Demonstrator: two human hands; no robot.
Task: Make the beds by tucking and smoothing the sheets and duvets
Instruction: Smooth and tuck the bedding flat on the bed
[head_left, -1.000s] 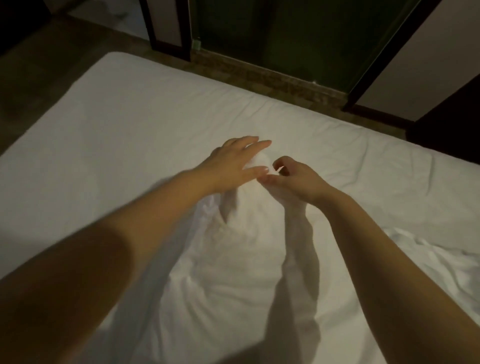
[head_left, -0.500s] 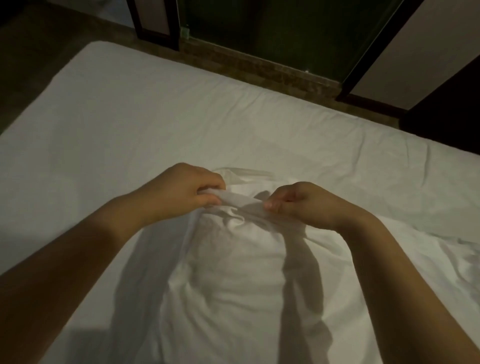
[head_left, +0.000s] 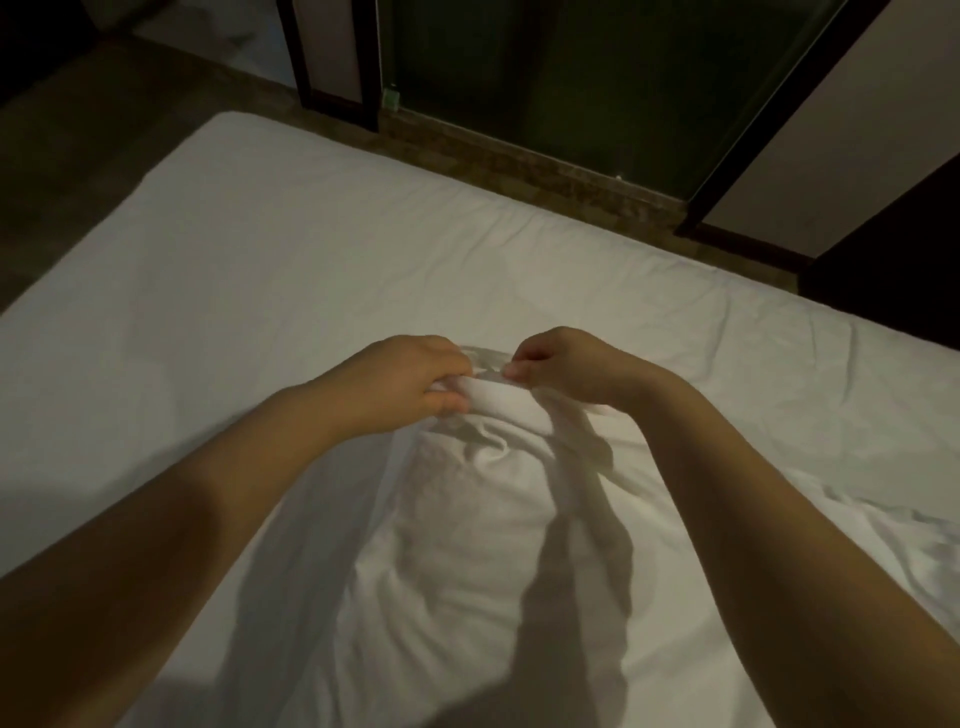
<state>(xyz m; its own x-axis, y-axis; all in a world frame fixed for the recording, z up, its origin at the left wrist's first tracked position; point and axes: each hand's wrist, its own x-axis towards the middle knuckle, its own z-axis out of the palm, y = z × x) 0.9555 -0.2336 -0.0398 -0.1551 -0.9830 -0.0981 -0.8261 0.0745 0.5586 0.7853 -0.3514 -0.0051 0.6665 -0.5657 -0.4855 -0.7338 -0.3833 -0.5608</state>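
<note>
- Now, the left grip (head_left: 400, 382) is clamped on the rolled top edge of a loose white cloth (head_left: 478, 519), with its fingers curled round the roll. Whether the cloth is a sheet or a duvet cover cannot be told.
- Just to its right, the right grip (head_left: 566, 366) pinches the same edge with bent fingers. The two grips are close together, and a short stretch of the rolled edge shows between them.
- From the grips back toward the person, the cloth falls away in a raised, creased hump. Both bare forearms flank it, and their shadows lie across it.
- Nearer than the right grip and well off to its right, more of the loose cloth lies rumpled on the bed.
- Under and beyond the grips, a white fitted sheet (head_left: 311, 249) covers the mattress. It is mostly flat, with faint wrinkles far right of the right grip.
- Well beyond the grips, past the bed's far edge, a brown brick-like sill (head_left: 519, 161) runs along the foot of a dark green pane (head_left: 571, 78) set between black frames.
- Far left of the left grip, dim brown floor (head_left: 62, 156) shows beside the bed's corner.
</note>
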